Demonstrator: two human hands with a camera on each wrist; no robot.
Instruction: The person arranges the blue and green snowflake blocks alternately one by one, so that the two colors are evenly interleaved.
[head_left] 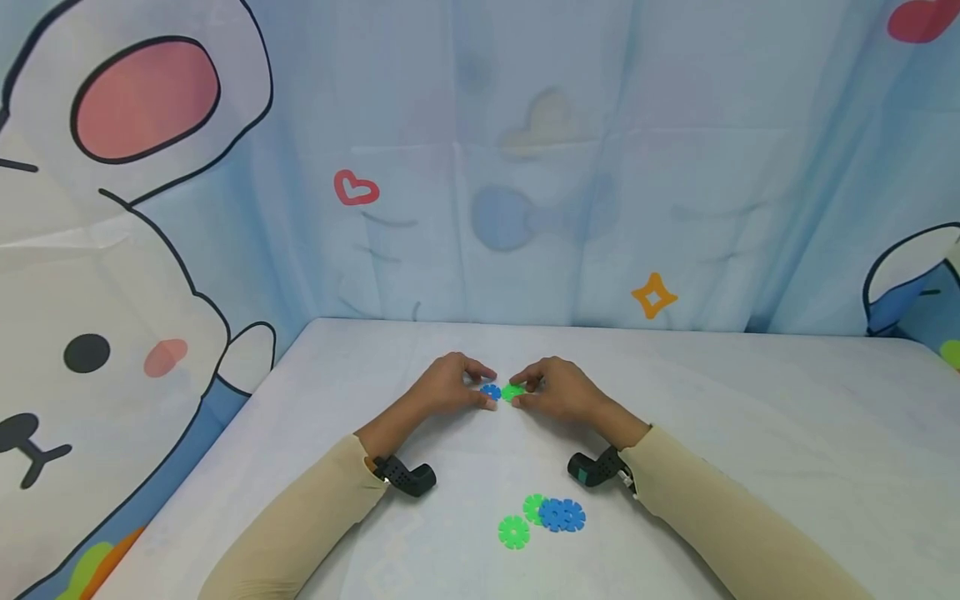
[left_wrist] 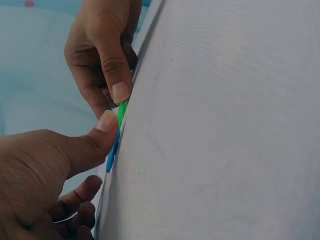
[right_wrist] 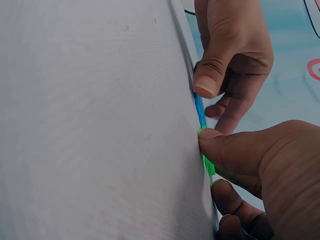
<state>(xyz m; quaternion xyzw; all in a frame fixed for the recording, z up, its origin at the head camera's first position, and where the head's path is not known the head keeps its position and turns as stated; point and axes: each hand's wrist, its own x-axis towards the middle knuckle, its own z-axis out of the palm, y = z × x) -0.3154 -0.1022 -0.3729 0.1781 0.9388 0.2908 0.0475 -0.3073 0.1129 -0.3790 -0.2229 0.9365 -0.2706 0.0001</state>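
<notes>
Near the table's far half, the left hand (head_left: 448,385) pinches a blue notched disc (head_left: 491,392) between thumb and fingers. Facing it, the right hand (head_left: 561,390) pinches a green disc (head_left: 511,392). The two discs meet edge to edge, low over the white cloth; whether they interlock I cannot tell. In the left wrist view the blue disc (left_wrist: 113,152) is beside the left thumb and the green disc (left_wrist: 121,111) is under the right thumb. The right wrist view shows the green disc (right_wrist: 208,164) by the right thumb and the blue disc (right_wrist: 200,111) beyond.
Closer to the front of the white table (head_left: 750,433) lie a green disc (head_left: 513,532), another green disc (head_left: 533,507) and overlapping blue discs (head_left: 562,515). A patterned blue curtain (head_left: 420,250) hangs behind the table. Both wrists carry black cameras.
</notes>
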